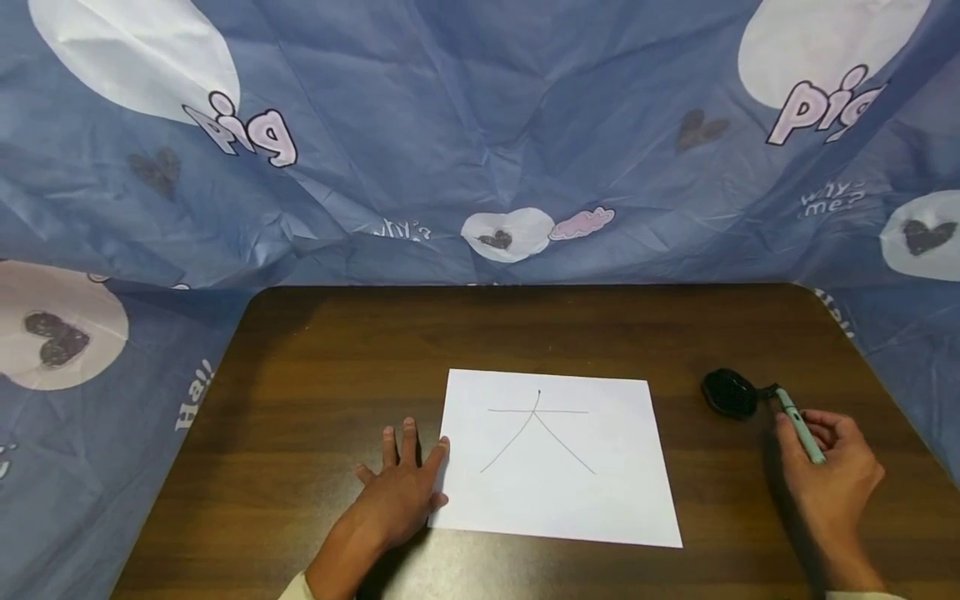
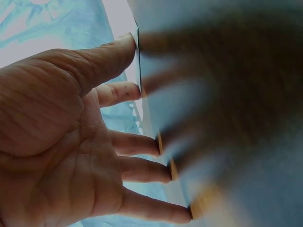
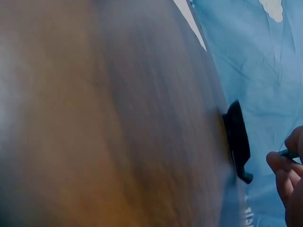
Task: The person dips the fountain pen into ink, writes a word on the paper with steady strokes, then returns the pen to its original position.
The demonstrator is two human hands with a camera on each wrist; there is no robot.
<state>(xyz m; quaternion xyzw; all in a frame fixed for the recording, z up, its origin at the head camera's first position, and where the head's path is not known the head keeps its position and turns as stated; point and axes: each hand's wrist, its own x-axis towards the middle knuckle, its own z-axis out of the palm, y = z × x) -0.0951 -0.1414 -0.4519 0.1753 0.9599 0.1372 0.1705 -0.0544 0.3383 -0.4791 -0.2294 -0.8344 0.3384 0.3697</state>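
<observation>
A white sheet of paper (image 1: 562, 512) lies on the table, bearing thin dark pen strokes that form the character 大. My left hand (image 1: 397, 500) rests at its left edge with fingers spread, the thumb side touching the paper; the left wrist view shows those fingers (image 2: 139, 170) straight, tips on the table. On the right, my right hand (image 1: 836, 471) pinches a pale green pen (image 1: 801, 427) between thumb and fingers, off to the side of the paper. Just left of the pen's upper end is a flat, rounded black object (image 1: 730, 393) with a short curved arm, seen edge-on in the right wrist view.
The dark wooden table (image 1: 337, 358) has rounded far corners. Behind it and at both sides hangs a blue cloth (image 1: 420, 150) printed with hearts and lettering. A corner of the paper shows at the top of the right wrist view.
</observation>
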